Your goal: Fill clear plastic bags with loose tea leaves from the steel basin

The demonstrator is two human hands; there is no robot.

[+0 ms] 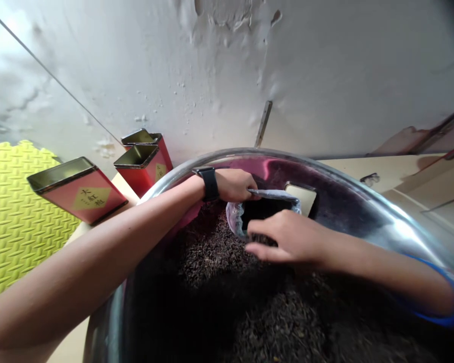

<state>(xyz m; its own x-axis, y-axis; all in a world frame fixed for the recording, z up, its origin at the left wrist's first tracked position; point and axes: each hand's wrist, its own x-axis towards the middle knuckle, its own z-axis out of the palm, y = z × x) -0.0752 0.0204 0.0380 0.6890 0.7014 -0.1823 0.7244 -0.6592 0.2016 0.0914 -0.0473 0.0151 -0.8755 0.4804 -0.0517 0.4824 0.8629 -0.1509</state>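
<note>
A peeling white wall (227, 75) rises behind a cream tabletop (378, 171), a yellow-green textured foam mat (18, 217) lying left

The steel basin (245, 150) runs off the bottom edge; shadow hides the inside of the cloth bag (235, 218).

Apparently 大红袍 on the yellow label (92, 198) of a red tin (56, 194); neighbouring label (160, 172) unreadable

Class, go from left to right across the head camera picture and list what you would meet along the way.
yellow-green textured foam mat → red rectangular metal tin with a yellow label → black wristwatch → left hand → right hand → cream-coloured flat surface
</note>
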